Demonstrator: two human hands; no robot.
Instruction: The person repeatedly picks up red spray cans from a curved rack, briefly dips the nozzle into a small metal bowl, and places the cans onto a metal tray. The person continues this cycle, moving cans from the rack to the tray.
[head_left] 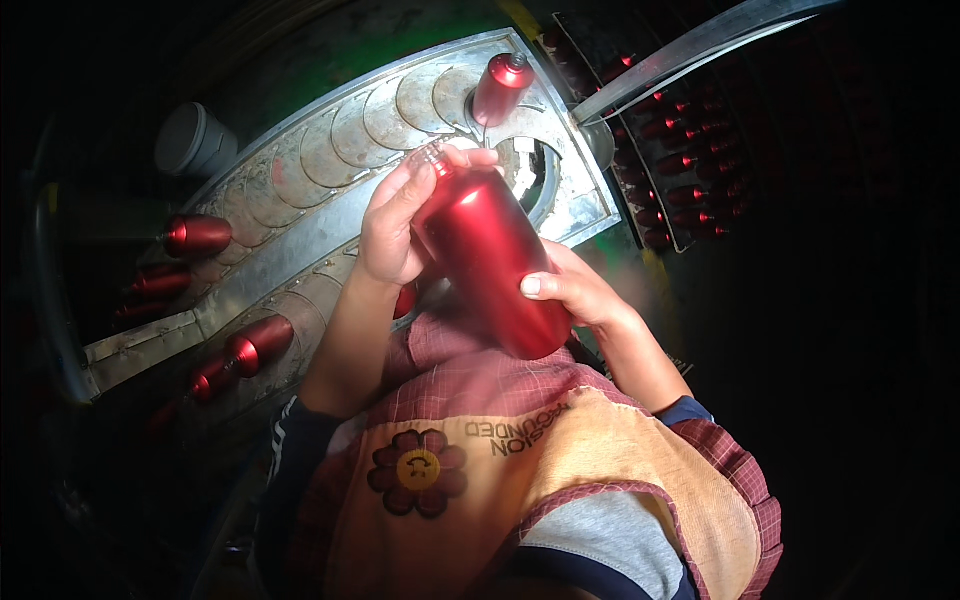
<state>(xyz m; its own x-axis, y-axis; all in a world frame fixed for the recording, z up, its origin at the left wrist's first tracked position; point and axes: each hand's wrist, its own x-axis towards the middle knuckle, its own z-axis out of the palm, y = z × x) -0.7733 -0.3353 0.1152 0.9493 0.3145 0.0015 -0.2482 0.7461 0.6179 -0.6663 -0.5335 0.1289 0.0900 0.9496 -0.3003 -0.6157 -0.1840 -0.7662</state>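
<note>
A shiny red metal bottle (pixel 485 255) lies tilted between my two hands, close in front of my apron. Its narrow neck points up and to the left, its base down and to the right. My left hand (pixel 400 210) wraps round the neck and shoulder with fingers curled. Near the base, my right hand (pixel 575 290) grips the side, thumb on top and the other fingers hidden behind the bottle. Beyond my hands, another red bottle (pixel 498 92) stands on the far right end of the metal conveyor.
The looping conveyor (pixel 270 245) of curved overlapping plates runs to the left, with several red bottles (pixel 197 237) along it. A white bucket (pixel 190 138) stands beyond it. At the right, racks hold rows of red bottles (pixel 685 162) behind a metal bar (pixel 690 60).
</note>
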